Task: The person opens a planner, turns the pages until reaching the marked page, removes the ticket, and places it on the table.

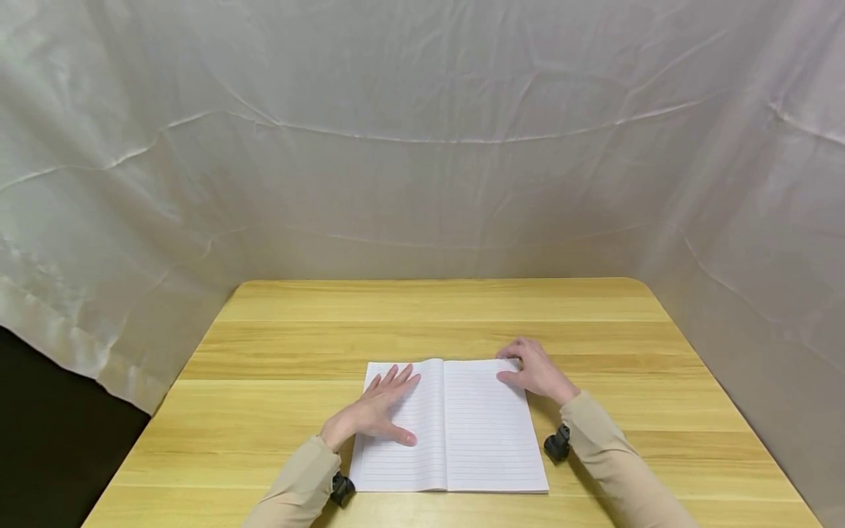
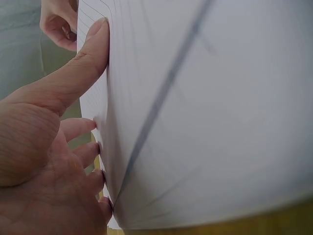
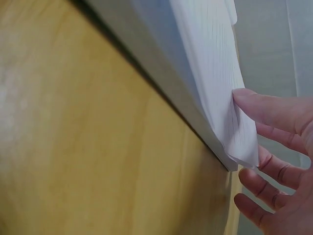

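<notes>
An open notebook (image 1: 491,433) with white lined pages lies flat on the table, its fold running down the middle. My left hand (image 1: 379,412) rests on the left page with fingers spread and straight, the thumb reaching toward the fold; in the left wrist view the thumb (image 2: 80,68) and fingertips press the paper. At the far right corner, my right hand (image 1: 536,372) pinches the page between thumb and fingers. Up close, the right thumb (image 3: 269,105) lies on the lined side and the lifted page corner (image 3: 244,152) stands slightly apart from the pages beneath.
The notebook lies near the front of a light wooden table (image 1: 264,411). Pale cloth (image 1: 422,198) hangs behind the table and along both sides. A dark area (image 1: 53,433) shows beyond the left edge. Small black cameras (image 1: 557,444) sit at both wrists.
</notes>
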